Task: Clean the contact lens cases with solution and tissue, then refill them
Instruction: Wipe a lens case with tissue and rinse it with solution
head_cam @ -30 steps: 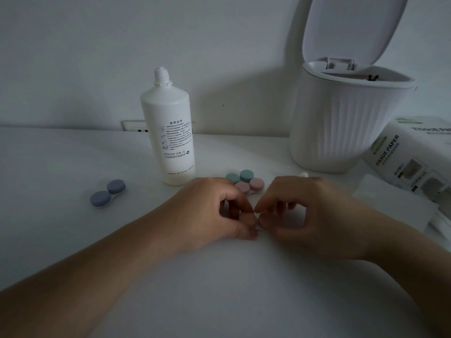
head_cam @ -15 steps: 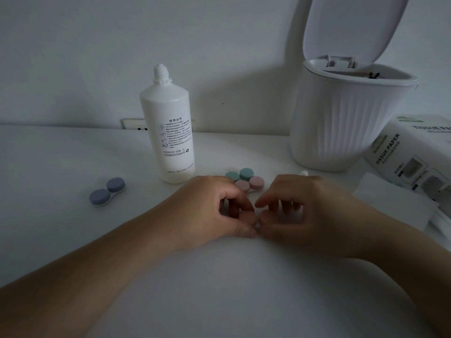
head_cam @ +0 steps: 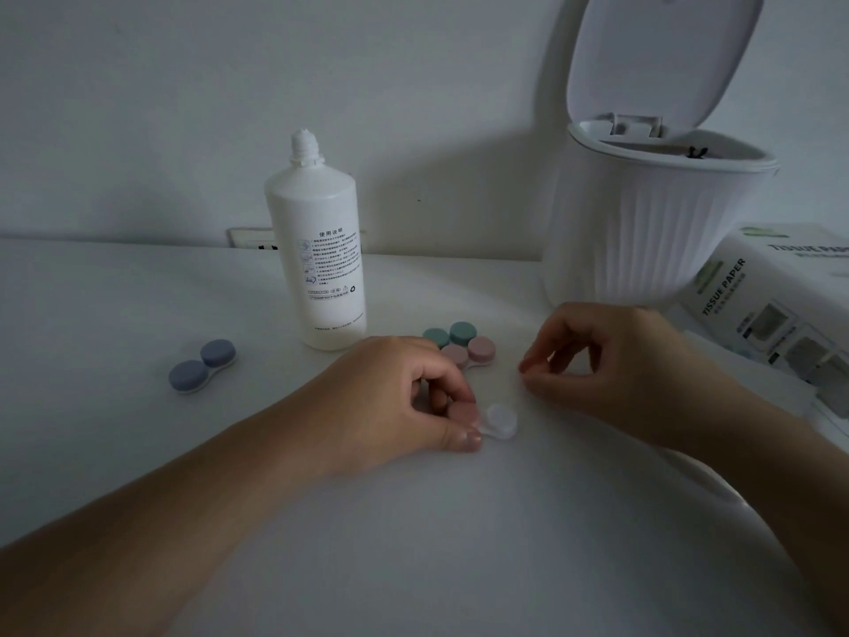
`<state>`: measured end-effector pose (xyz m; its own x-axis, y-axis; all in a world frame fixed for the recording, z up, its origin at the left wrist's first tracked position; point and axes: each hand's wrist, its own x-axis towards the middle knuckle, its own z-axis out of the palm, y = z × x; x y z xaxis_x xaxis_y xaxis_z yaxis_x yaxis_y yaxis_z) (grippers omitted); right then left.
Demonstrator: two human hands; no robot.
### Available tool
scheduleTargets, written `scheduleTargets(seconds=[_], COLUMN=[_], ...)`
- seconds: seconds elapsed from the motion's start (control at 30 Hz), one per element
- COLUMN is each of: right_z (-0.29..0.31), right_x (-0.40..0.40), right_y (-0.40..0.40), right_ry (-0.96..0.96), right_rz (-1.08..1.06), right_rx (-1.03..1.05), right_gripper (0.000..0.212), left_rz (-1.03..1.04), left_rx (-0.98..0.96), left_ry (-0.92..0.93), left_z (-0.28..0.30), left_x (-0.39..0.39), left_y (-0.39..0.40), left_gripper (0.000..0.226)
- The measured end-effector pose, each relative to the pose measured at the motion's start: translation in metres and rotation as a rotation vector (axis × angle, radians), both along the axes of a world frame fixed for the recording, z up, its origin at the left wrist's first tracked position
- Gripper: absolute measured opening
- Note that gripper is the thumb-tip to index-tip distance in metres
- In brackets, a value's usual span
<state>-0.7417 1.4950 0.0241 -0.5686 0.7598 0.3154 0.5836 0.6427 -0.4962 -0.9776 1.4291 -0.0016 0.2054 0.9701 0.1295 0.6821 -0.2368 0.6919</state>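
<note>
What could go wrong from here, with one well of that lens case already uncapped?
1. The left hand pinches only the pink-capped end of the lens case; the open well could tip and spill whatever is in it.
2. The right hand seems to pinch something small, perhaps the cap, though it is hidden; it could drop.
3. The solution bottle stands uncapped nearby; a knock could spill it.
</note>
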Motion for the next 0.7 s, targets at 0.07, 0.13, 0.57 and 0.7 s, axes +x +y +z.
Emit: scheduleTargets(seconds=[0.07,0.13,0.57,0.7], right_z=[0.0,0.001,-0.006,-0.006], right_x=[0.001,0.002,-0.006,-0.005], right_y=[-0.001,-0.001,-0.011,-0.012], right_ry=[-0.093,-0.17,-0.206,-0.193], right_rz=[-0.026,-0.046,0.15,0.153], right_rx=[0.025,0.06,-0.12,-0.129], right_gripper=[0.008,0.009,0.027,0.022], left_rz=[-0.001,0.0,-0.017,-0.054], left_rx=[0.001,0.004,0.024,0.037], left_ry=[-0.002,0.001,0.034,0.039], left_z=[0.0,0.0,0.002,0.002], left_x=[0.0,0.0,0.0,-0.001], left_y=[0.0,0.0,0.0,-0.001], left_gripper=[0.026,0.026,0.026,0.025])
